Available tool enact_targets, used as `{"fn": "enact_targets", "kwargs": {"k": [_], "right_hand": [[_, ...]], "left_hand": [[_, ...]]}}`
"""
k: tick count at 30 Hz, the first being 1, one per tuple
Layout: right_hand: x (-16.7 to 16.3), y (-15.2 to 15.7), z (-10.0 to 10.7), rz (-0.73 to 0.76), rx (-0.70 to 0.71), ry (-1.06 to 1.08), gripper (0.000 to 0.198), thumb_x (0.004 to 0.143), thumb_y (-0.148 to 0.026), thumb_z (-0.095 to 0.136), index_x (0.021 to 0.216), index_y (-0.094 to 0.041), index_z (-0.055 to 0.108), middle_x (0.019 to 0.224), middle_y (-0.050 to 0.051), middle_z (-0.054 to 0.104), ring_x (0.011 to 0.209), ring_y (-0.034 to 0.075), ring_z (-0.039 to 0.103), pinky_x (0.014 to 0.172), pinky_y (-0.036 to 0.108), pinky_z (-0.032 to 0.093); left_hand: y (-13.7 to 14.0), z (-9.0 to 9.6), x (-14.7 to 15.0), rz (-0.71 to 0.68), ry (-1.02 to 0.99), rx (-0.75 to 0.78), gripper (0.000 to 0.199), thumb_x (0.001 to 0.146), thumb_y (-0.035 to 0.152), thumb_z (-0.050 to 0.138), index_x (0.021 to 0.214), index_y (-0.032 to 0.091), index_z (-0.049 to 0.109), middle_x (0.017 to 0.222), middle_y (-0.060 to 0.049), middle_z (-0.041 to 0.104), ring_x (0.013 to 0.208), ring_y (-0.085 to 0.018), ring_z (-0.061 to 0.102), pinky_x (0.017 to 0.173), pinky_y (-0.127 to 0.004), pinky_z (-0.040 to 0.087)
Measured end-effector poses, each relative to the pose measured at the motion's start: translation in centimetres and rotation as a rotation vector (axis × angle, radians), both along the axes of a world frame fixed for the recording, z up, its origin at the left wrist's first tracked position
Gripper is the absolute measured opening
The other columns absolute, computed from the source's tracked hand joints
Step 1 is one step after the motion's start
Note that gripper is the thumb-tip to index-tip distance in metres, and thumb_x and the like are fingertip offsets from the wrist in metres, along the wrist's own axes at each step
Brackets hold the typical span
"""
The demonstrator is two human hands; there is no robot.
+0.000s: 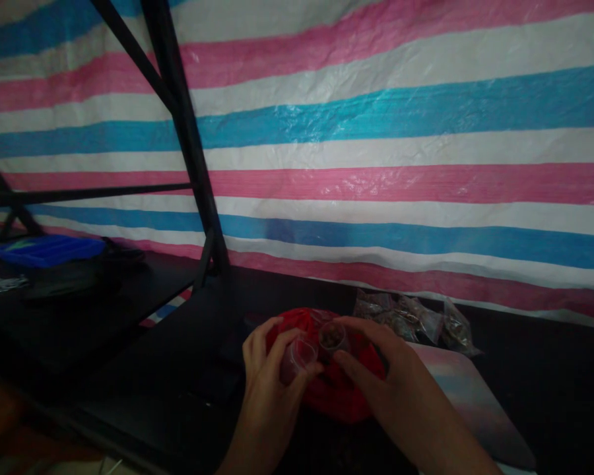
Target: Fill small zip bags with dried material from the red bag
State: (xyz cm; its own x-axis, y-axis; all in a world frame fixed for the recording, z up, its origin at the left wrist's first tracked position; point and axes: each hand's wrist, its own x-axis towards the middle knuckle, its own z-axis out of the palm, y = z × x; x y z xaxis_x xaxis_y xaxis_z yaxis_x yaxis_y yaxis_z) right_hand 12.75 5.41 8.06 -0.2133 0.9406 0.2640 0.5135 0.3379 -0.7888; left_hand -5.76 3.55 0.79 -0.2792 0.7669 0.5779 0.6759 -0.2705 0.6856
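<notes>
Between the thumb and fingers of my left hand (272,369) is a small clear plastic cup (301,355), tilted with its round rim toward me. My right hand (381,359) grips another small clear cup (333,336), which has brown bits inside. The two cups are close together, side by side. Both hands are over a red plastic bag (339,396) that lies on the black table. Its contents are too dark to make out.
Several clear packets (416,320) of dark bits lie behind my right hand. A pale, shiny flat panel (470,396) is at the right. To the left are a black metal frame (188,145) and a blue tray (49,251). Striped sheeting (376,178) hangs behind.
</notes>
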Motion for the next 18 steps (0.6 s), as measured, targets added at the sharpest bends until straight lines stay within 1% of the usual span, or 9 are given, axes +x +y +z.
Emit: {"fn": "enact_targets", "kwargs": {"k": [4, 7, 9, 11, 13, 16, 18], "right_hand": [[-1.3, -0.8, 0.6, 0.097, 0.048, -0.122, 0.043, 0.09, -0.008, 0.068, 0.126, -0.03, 0.075, 0.134, 0.005, 0.07, 0.125, 0.027, 0.065, 0.113, 0.047, 0.049], [-1.9, -1.1, 0.4, 0.191, 0.091, -0.189, 0.051, 0.093, -0.001, 0.055, 0.131, -0.03, 0.072, 0.14, 0.007, 0.064, 0.124, 0.024, 0.067, 0.11, 0.045, 0.054], [-2.1, -1.2, 0.1, 0.222, 0.125, -0.221, 0.054, 0.093, 0.001, 0.05, 0.133, -0.03, 0.07, 0.142, 0.007, 0.062, 0.125, 0.025, 0.067, 0.111, 0.047, 0.055], [-2.1, -1.2, 0.0, 0.217, 0.157, -0.239, 0.057, 0.093, 0.001, 0.047, 0.135, -0.03, 0.068, 0.144, 0.007, 0.062, 0.128, 0.026, 0.066, 0.112, 0.05, 0.055], [-2.0, -1.1, -0.1, 0.204, 0.189, -0.24, 0.055, 0.093, 0.0, 0.048, 0.134, -0.03, 0.068, 0.143, 0.008, 0.063, 0.13, 0.026, 0.065, 0.113, 0.052, 0.054], [-1.8, -1.1, -0.1, 0.197, 0.235, -0.232, 0.052, 0.093, -0.001, 0.048, 0.131, -0.03, 0.069, 0.145, 0.007, 0.064, 0.134, 0.025, 0.063, 0.115, 0.052, 0.053], [-1.7, -1.2, 0.0, 0.201, 0.254, -0.227, 0.057, 0.091, 0.001, 0.048, 0.133, -0.032, 0.069, 0.149, 0.005, 0.062, 0.139, 0.025, 0.06, 0.116, 0.049, 0.053]], "left_hand": [[-0.5, 0.1, 0.4, -0.003, 0.199, -0.047, 0.032, 0.093, 0.018, 0.063, 0.12, 0.033, 0.071, 0.142, -0.007, 0.058, 0.134, -0.036, 0.039, 0.11, -0.062, 0.04], [-0.8, 0.4, 0.7, -0.037, 0.269, -0.082, 0.035, 0.097, 0.019, 0.057, 0.127, 0.032, 0.068, 0.133, -0.007, 0.066, 0.129, -0.036, 0.041, 0.107, -0.061, 0.04], [-0.9, 0.7, 0.8, -0.058, 0.275, -0.114, 0.034, 0.096, 0.018, 0.055, 0.125, 0.031, 0.068, 0.125, -0.007, 0.071, 0.124, -0.035, 0.044, 0.104, -0.061, 0.039], [-0.9, 0.9, 1.0, -0.046, 0.269, -0.13, 0.033, 0.095, 0.017, 0.055, 0.122, 0.029, 0.069, 0.12, -0.006, 0.073, 0.121, -0.035, 0.046, 0.105, -0.061, 0.037], [-0.9, 1.0, 1.1, -0.021, 0.254, -0.131, 0.032, 0.095, 0.017, 0.055, 0.121, 0.029, 0.07, 0.118, -0.006, 0.074, 0.121, -0.035, 0.047, 0.106, -0.062, 0.035], [-0.8, 1.3, 1.1, -0.006, 0.224, -0.135, 0.03, 0.094, 0.018, 0.056, 0.118, 0.029, 0.071, 0.115, -0.007, 0.073, 0.119, -0.034, 0.048, 0.104, -0.06, 0.037], [-0.9, 1.4, 1.1, -0.013, 0.203, -0.145, 0.03, 0.093, 0.018, 0.056, 0.116, 0.029, 0.072, 0.112, -0.008, 0.073, 0.118, -0.034, 0.048, 0.103, -0.06, 0.038]]}}
